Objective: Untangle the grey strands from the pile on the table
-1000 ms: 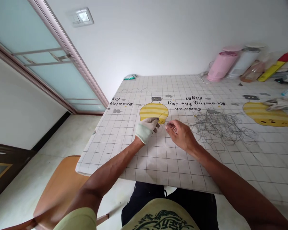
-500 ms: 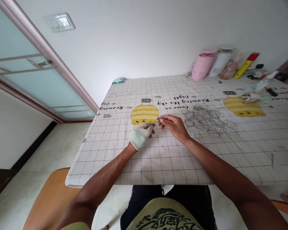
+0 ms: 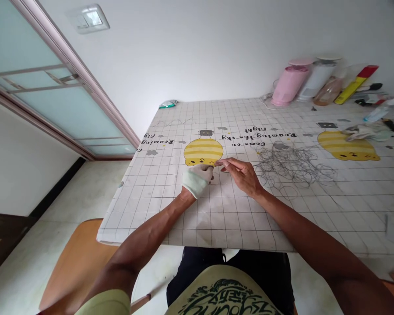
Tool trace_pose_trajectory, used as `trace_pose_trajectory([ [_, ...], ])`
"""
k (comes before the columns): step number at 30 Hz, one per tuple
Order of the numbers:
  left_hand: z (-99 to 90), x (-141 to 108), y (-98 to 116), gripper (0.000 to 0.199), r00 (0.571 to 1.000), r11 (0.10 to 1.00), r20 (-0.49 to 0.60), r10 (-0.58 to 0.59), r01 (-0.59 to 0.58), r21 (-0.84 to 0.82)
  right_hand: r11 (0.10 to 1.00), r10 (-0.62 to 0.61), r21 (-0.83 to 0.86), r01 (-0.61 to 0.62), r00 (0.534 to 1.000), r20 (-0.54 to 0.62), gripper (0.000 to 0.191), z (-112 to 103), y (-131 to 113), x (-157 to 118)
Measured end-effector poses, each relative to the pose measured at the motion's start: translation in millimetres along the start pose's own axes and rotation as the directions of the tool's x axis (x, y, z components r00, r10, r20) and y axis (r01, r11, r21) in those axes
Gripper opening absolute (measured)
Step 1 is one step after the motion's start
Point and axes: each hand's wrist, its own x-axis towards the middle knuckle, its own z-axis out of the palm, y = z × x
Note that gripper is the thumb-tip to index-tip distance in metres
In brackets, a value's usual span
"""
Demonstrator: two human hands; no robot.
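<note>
My left hand (image 3: 198, 178), in a pale glove with a light green cuff, is closed over the checked tablecloth (image 3: 233, 214), just below a printed yellow balloon face. Whatever is in its fingers is too small to make out. My right hand (image 3: 244, 176) is bare; its thumb and forefinger come together close to the left fingertips, and any small thing between them is hidden. To the right of my right hand spreads a loose tangle of thin dark wire or thread (image 3: 297, 166), lying on the cloth.
Along the wall stand a pink cylinder (image 3: 289, 85), a white one (image 3: 317, 78), a pinkish bottle (image 3: 328, 92) and a yellow tube with a red cap (image 3: 354, 85). A crumpled glove (image 3: 364, 132) lies at right. A small packet (image 3: 168, 104) rests at the far left corner; an orange chair (image 3: 75, 262) stands left.
The camera view has shifted slightly, moving the table contents rightward. My left hand has rolled, with its back more upward; both hands stay close together.
</note>
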Motion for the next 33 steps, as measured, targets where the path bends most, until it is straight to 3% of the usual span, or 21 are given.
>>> trace_pose_trajectory([
  [7,3.4,3,-3,0.019,0.994,0.941,0.025,-0.104,0.107,-0.32,0.988,-0.101,-0.108,0.109,0.992,0.077,0.043,0,3,1],
  [12,8.5,5,-4,0.018,0.993,0.887,0.026,-0.113,0.112,-0.447,0.991,-0.099,-0.077,0.107,0.989,0.107,0.039,-3,5,5],
  [18,7.5,8,-3,0.023,0.993,0.88,-0.09,-0.083,0.031,-0.475,0.988,0.08,0.126,-0.089,0.994,0.076,0.05,-1,16,6],
  [23,4.5,8,1,0.021,0.989,0.877,-0.106,-0.107,0.043,-0.479,0.951,0.196,0.199,-0.236,0.959,0.205,0.039,11,23,3],
  [28,-0.4,6,2,0.017,0.989,0.858,-0.111,-0.093,0.024,-0.513,0.941,0.19,0.25,-0.228,0.968,0.166,0.031,13,21,4],
  [33,-4.5,7,-1,0.015,0.999,0.856,-0.006,-0.051,0.041,-0.515,0.948,0.192,0.247,-0.202,0.979,0.064,0.028,3,21,6],
])
